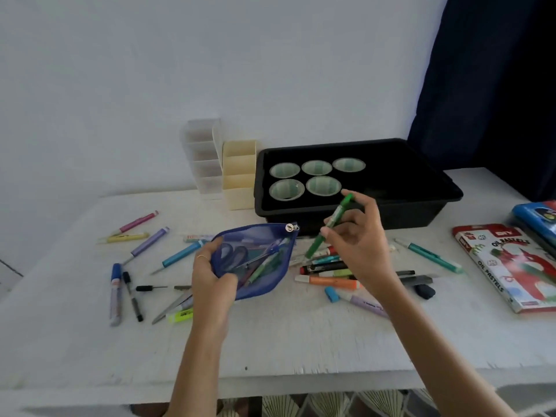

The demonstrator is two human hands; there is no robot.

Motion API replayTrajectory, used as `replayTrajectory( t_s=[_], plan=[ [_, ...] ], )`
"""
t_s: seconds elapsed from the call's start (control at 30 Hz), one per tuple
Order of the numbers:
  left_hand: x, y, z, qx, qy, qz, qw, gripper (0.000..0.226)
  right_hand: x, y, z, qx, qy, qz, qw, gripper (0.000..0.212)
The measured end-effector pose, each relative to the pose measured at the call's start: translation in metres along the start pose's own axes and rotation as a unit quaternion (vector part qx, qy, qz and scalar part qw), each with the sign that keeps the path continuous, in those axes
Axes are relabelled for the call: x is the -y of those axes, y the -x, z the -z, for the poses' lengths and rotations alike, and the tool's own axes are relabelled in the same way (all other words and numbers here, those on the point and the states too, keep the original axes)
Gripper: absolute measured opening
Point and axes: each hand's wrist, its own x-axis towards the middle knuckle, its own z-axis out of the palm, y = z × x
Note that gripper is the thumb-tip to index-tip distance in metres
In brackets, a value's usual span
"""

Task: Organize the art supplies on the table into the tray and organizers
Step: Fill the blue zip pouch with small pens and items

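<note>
Dimly, scissors [233,256] inside blue pouch [258,234]; pastel box [508,266] cropped

One wide-angle view is being taken from a camera being worn on the head. It is being aimed forward and down, from above the near edge of the table [301,341]. The left hand [210,275] and right hand [358,242] are being framed at centre, close to the lens, forearms entering from the bottom. The tray [421,213] is being framed beyond them, with the wall [120,70] filling the upper part.
</note>
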Motion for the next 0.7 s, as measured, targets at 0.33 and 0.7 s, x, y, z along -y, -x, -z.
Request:
replayTrajectory(
  t_s=[0.33, 0.7],
  plan=[
    [0.011, 0.021, -0.019, 0.107, -0.011, 0.010, 0.994, 0.066, 0.018, 0.036, -0.027, -0.010, -0.086, -0.102, 0.991, 0.020],
    [0.010, 0.033, -0.023, 0.152, -0.022, 0.025, 0.988, 0.062, -0.009, 0.050, -0.025, 0.102, 0.412, 0.108, 0.899, 0.013]
  ],
)
